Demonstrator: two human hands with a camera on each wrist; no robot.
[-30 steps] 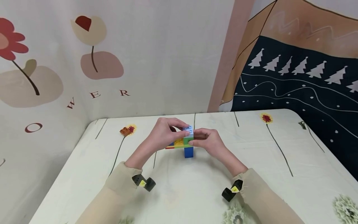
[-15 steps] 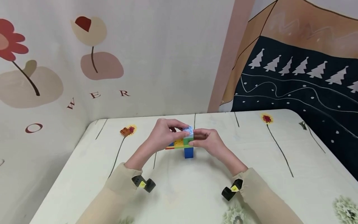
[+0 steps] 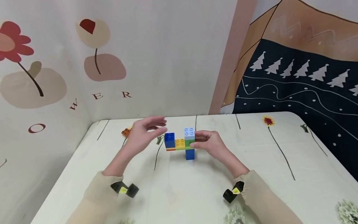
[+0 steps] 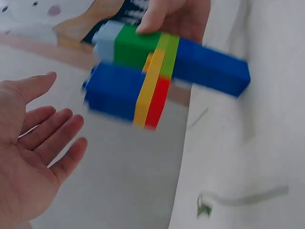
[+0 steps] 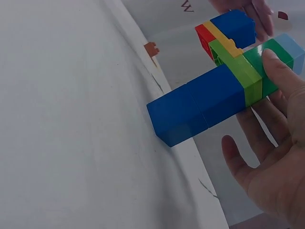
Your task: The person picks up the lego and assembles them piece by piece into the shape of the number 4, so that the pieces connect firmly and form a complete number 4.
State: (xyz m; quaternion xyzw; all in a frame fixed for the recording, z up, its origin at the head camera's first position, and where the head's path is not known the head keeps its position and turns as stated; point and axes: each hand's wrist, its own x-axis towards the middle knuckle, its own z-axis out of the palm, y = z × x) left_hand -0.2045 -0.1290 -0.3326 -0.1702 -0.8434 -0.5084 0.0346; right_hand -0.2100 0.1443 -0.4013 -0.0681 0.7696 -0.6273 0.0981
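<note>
A toy-brick build stands on the table, its base a column of blue bricks (image 5: 195,107). Above the column come lime green pieces (image 5: 238,74), a green brick (image 4: 136,45) and a light blue brick (image 3: 189,133) on top. Yellow (image 3: 180,142) and red (image 4: 158,102) pieces jut out to the left, carrying a dark blue brick (image 3: 169,140). My right hand (image 3: 209,143) pinches the green brick between thumb and fingers. To the left of the build, my left hand (image 3: 142,135) is held in the air with fingers apart, touching nothing.
An orange brick (image 3: 126,133) lies at the back left of the table (image 3: 173,193), whose cloth has printed flowers. A patterned curtain (image 3: 162,62) hangs behind the table's back edge.
My left hand has let go of the light blue brick and moved left, uncovering the dark blue brick. My right hand stays on the green brick.
</note>
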